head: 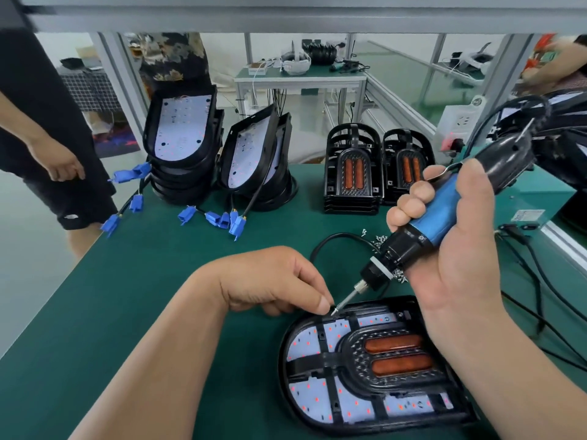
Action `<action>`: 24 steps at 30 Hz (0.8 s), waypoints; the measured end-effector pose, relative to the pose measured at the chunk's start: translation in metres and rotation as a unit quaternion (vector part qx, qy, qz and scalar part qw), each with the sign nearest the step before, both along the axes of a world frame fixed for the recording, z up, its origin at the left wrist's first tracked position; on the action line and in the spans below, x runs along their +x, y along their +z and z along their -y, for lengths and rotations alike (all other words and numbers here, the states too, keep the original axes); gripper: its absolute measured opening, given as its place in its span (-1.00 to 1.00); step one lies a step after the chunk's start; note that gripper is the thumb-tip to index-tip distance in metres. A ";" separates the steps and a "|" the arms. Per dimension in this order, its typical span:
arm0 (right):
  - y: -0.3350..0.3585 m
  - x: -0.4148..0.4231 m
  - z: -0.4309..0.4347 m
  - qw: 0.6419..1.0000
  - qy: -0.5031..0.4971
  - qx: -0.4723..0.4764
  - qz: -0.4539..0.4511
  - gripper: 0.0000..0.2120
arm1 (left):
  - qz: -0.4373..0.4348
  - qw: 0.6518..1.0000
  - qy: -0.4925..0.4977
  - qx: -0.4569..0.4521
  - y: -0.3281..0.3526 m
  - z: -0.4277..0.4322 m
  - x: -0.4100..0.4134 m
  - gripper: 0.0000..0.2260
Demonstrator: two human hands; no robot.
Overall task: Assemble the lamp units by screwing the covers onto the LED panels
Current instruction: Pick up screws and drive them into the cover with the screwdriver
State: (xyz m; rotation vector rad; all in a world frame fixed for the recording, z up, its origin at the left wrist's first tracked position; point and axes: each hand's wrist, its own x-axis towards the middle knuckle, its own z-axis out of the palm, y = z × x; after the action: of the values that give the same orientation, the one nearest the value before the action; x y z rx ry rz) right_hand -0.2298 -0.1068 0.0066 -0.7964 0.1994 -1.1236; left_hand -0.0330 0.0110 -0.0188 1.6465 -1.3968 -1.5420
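On the green table (158,296), just in front of the person, lies the lamp unit (365,369): the black cover (397,354) sits on the white LED panel (305,342). Its long axis runs from left to right, with the round end to the left and the straight end under the right forearm.

The right hand (454,249) is closed around the blue screwdriver (435,211). The tool is tilted and comes down from the upper right to the lower left. Its bit (344,304) ends at the far edge of the cover, toward the round end. The left hand (273,281) is right beside that point. Its thumb and a curled finger pinch something very small at the bit tip. I judge it is a screw (333,310), but it is too small to be sure.

So the next move depends on this far-left corner. The left hand is the nearer one and keeps the screw in place, while the screwdriver probably has to stand more upright over the hole before it drives. Otherwise the bit may slip.

Loose screws (378,239) lie behind the tool.
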 end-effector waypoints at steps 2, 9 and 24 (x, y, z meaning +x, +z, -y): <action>-0.001 0.002 -0.002 1.000 0.007 -0.010 -0.009 -0.73 | 0.001 1.000 0.000 0.001 -0.002 0.001 -0.002 -0.88; -0.006 0.007 -0.007 0.997 0.021 -0.059 -0.055 -0.75 | -0.016 1.000 0.017 0.003 -0.007 0.004 -0.004 -0.93; -0.005 0.010 -0.012 0.993 0.043 -0.085 -0.067 -0.76 | -0.022 0.999 0.025 0.012 -0.007 0.003 -0.006 -0.93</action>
State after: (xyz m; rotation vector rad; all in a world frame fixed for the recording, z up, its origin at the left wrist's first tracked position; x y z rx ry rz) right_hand -0.2197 -0.0948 0.0018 -1.0245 0.1822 -1.0162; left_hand -0.0391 0.0078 -0.0258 1.6391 -1.3114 -1.5622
